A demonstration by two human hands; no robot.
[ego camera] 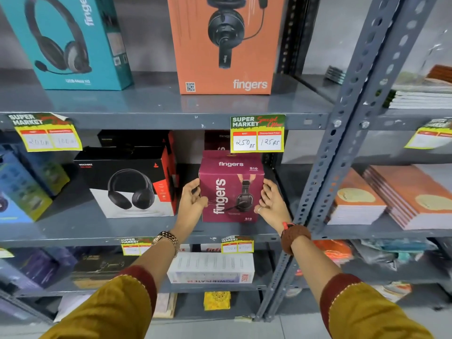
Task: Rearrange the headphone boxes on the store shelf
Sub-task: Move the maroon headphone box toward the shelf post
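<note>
Head view: a maroon box stands upright on the middle shelf, near its front edge and toward its right end, close to the slotted upright. The left hand presses its fingers against the box's left side; the right hand has its fingers curled on the right side, so the box is clasped between the two. Whether its base rests on the shelf or is lifted just clear cannot be told. A price tag hangs from the upper shelf's front edge, just above the box's top. To the left on the same shelf a black box stands well apart from the maroon one, with another black box behind it. Further left, at the shelf's left end, sits a blue box, blurred. On the upper shelf stand a teal box at left and an orange box near the middle. Right of the upright, stacked notebooks lie on a neighbouring shelf.
</note>
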